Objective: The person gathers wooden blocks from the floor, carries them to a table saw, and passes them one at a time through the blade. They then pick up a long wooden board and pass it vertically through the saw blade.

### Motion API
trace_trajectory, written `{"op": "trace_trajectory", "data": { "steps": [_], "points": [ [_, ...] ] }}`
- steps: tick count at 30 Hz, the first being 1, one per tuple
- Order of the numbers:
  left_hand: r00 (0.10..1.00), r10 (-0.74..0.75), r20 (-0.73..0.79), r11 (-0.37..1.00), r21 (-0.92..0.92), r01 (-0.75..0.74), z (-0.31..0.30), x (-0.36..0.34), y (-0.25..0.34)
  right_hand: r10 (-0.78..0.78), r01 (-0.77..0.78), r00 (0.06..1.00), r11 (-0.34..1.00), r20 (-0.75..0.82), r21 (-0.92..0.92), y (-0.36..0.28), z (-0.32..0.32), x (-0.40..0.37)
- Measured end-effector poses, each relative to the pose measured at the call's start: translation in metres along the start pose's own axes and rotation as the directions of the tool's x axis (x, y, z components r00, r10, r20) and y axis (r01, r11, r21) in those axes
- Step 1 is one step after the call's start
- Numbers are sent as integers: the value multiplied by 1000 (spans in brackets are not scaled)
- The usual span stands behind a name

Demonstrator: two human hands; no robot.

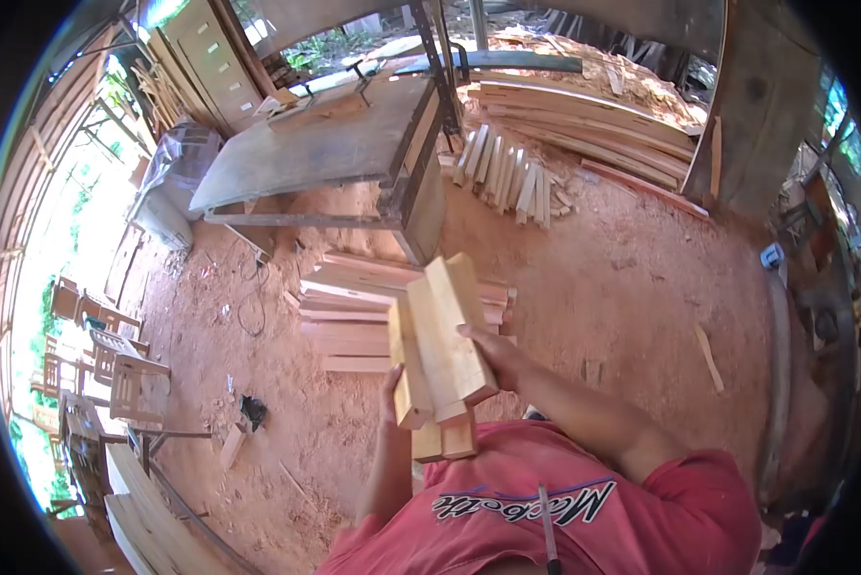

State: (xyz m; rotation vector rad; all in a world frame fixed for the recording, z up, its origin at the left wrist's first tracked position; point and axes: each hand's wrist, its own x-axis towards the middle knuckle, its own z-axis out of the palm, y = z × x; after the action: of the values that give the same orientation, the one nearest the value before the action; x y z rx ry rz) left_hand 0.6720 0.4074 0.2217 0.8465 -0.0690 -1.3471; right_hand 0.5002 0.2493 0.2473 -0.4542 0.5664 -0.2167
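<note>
A bundle of short, pale wooden blocks is held up in front of my red shirt. My left hand presses against the bundle's left side, its fingers mostly hidden behind the wood. On the opposite side my right hand grips the blocks, thumb lying over the top face. The pieces sit side by side at slightly uneven heights, and two lower ends stick out near my shirt. Beyond the bundle, a stack of reddish planks lies on the dusty floor.
A large worktable stands ahead to the left. Behind it to the right are a pile of short sticks and long stacked boards. Wooden chairs line the left side. A loose wood strip lies on the floor to the right.
</note>
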Motion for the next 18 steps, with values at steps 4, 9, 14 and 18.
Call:
{"op": "trace_trajectory", "data": {
  "steps": [4, 9, 14, 18],
  "points": [
    [966, -138, 217, 972, -157, 174, 43, 40, -4, -22, 17, 991, 999, -133, -37, -52, 0, -35],
    [958, -151, 243, 978, -105, 181, 94, 103, -16, -118, 112, 990, 990, -73, -85, -102, -47, -36],
    [949, -252, 191, 965, -20, 261, 151, 178, -17, -125, 125, 992, 992, -24, 29, -178, -94, -12],
    [956, -174, 234, 979, -65, 194, 177, 270, -19, -244, 232, 964, 966, -102, -113, -253, -118, 30]
  ]
}}
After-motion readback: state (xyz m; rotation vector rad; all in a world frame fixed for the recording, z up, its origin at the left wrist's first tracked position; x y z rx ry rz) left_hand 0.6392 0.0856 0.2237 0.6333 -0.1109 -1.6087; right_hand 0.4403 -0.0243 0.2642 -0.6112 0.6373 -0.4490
